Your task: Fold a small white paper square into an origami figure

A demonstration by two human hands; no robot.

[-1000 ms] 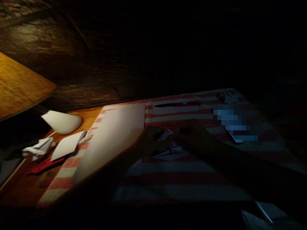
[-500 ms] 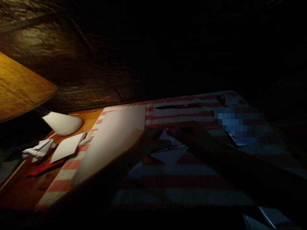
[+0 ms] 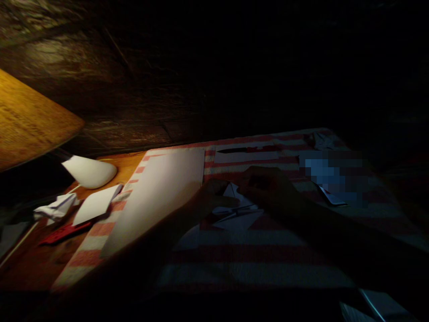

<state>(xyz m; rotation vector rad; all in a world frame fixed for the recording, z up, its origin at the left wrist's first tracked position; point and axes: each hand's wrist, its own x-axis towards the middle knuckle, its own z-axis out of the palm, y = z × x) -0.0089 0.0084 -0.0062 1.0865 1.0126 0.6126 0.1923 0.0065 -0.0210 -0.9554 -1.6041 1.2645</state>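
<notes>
A small white folded paper [image 3: 239, 219] with a pointed tip lies on the striped cloth between my hands. My left hand [image 3: 216, 194] grips its left side, thumb across the front. At the paper's upper right edge, my right hand [image 3: 264, 183] is closed in a pinch. Deep shadow covers both hands, so the exact finger contact is hard to see. A large white sheet [image 3: 161, 188] lies to the left, partly under my left forearm.
Behind my hands a knife [image 3: 241, 150] rests on a white strip of paper [image 3: 234, 158]. On the left stand a lamp [image 3: 90, 172], a crumpled paper [image 3: 56, 208], a white folded card [image 3: 97, 203] and a red object [image 3: 65, 232]. A phone-like device [image 3: 330, 194] lies right on the striped cloth [image 3: 268, 270].
My right hand has shifted slightly and curled more over the paper's upper right edge. The paper's front layers have parted a little more. My left hand stays on the left side.
</notes>
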